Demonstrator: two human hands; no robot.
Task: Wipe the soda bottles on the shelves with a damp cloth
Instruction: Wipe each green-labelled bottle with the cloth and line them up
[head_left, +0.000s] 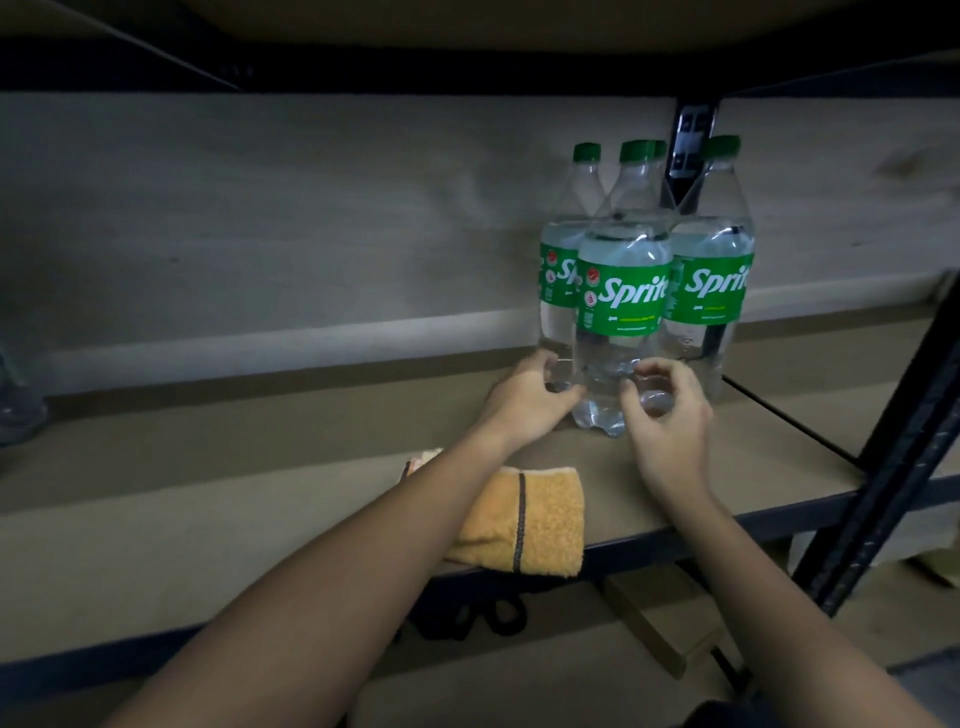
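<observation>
- A cluster of clear soda bottles with green caps and green Sprite labels stands upright on the shelf (260, 457), right of the middle and close to the back wall.
- The front bottle (618, 312) stands nearest; a left bottle (558, 270) and a right bottle (711, 270) stand just behind it, touching or nearly touching it. A fourth cap shows behind the front one.
- The left hand (524, 400) is at the lower left side of the front bottle, fingers curled toward its base; whether it truly grips the bottle cannot be told.
- The right hand (670, 415) is at the lower right side of the same bottle, fingers bent and thumb forward, pinching nothing that can be made out; contact with the bottle is unclear.
- The front bottle's base sits between the two hands.
- A folded orange cloth (524, 525) with a dark stripe lies on the near edge of the shelf, under the left forearm, nearer than both hands and held by neither.
- A dark metal upright (893, 457) of the rack rises at the right.
</observation>
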